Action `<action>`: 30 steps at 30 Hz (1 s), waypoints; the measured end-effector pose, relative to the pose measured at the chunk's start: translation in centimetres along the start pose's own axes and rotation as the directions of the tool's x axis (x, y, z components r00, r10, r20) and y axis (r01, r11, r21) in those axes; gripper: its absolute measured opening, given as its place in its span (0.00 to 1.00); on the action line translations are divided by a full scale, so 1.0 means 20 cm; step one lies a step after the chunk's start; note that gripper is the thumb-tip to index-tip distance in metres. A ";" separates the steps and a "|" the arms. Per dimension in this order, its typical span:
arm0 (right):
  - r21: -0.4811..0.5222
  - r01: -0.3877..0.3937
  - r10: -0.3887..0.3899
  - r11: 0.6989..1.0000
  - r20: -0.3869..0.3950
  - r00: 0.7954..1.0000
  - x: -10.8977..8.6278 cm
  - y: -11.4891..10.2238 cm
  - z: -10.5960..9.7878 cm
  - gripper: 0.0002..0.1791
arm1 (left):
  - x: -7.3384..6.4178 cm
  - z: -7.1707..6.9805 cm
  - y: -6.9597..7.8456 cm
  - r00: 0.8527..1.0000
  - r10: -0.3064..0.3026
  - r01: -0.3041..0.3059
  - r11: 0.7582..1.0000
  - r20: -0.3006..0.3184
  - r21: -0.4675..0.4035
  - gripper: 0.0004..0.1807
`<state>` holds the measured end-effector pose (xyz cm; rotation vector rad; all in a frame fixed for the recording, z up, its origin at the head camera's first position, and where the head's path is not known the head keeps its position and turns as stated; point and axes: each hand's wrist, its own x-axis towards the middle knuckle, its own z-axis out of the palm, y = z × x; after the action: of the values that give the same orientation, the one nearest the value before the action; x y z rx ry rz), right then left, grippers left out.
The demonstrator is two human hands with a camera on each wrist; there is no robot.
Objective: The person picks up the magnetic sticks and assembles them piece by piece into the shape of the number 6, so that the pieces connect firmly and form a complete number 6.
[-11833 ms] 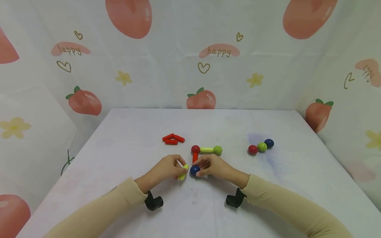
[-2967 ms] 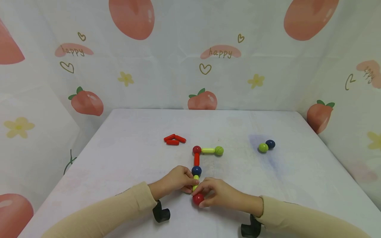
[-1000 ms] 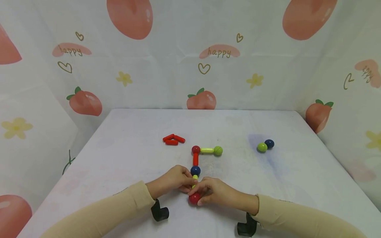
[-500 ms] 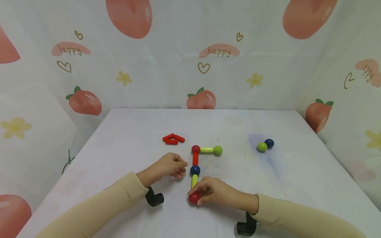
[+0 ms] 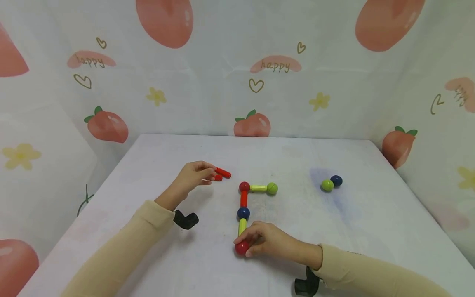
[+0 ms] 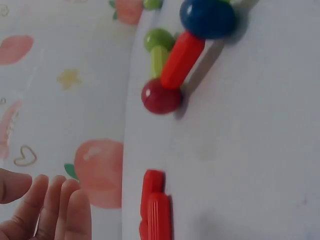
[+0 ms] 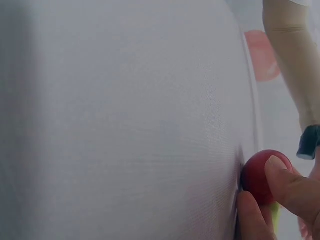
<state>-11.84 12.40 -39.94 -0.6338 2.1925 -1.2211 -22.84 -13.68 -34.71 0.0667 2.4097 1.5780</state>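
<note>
My right hand [image 5: 274, 240] pinches a red ball [image 5: 241, 248] between thumb and fingers at the near end of a chain of toy balls and rods. From it a yellow-green rod [image 5: 242, 226] runs to a blue ball [image 5: 243, 213]. A red rod [image 5: 243, 199] links that to another red ball [image 5: 244, 187], where a second yellow-green rod [image 5: 258, 188] turns right to a green ball [image 5: 272, 188]. Over the loose red rods [image 5: 223, 172] reaches my left hand [image 5: 190, 178], partly covering them. The left wrist view shows its fingers [image 6: 52, 207] loosely bent, apart from these rods [image 6: 159, 215].
Toward the back right of the white-covered table [image 5: 371, 231] lie a loose green ball [image 5: 327, 185] and a dark blue ball [image 5: 336, 180]. A printed cloth [image 5: 208, 82] with fruit pictures hangs behind. Black wrist cameras [image 5: 186, 220] hang below both sleeves.
A yellow-green rod and a red ball have joined the near end of the chain. My left hand has let go of that rod and moved back to the red rods; the right stays.
</note>
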 end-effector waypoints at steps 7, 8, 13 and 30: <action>0.011 0.000 0.000 1.000 -0.002 1.000 0.00 0.00 0.00 0.17 | 0.07 -0.04 -0.07 0.997 0.030 -0.029 1.000 -0.066 0.006 0.18; 0.013 0.000 0.000 1.000 -0.002 1.000 0.00 0.00 0.00 0.17 | 0.08 -0.04 -0.08 0.997 0.027 -0.026 0.999 -0.068 0.019 0.18; 0.017 0.006 -0.006 1.000 0.000 1.000 0.00 0.01 0.00 0.17 | 0.12 -0.05 -0.12 0.997 -0.002 0.011 0.994 -0.079 0.109 0.17; 0.028 -0.006 0.005 1.000 0.006 1.000 0.00 0.00 0.00 0.17 | 0.21 -0.03 -0.15 0.996 -0.084 0.089 0.964 -0.030 0.251 0.18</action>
<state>-11.77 12.47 -39.91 -0.6186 2.1671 -1.2438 -26.66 -14.65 -38.05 -0.0066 2.5777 1.2332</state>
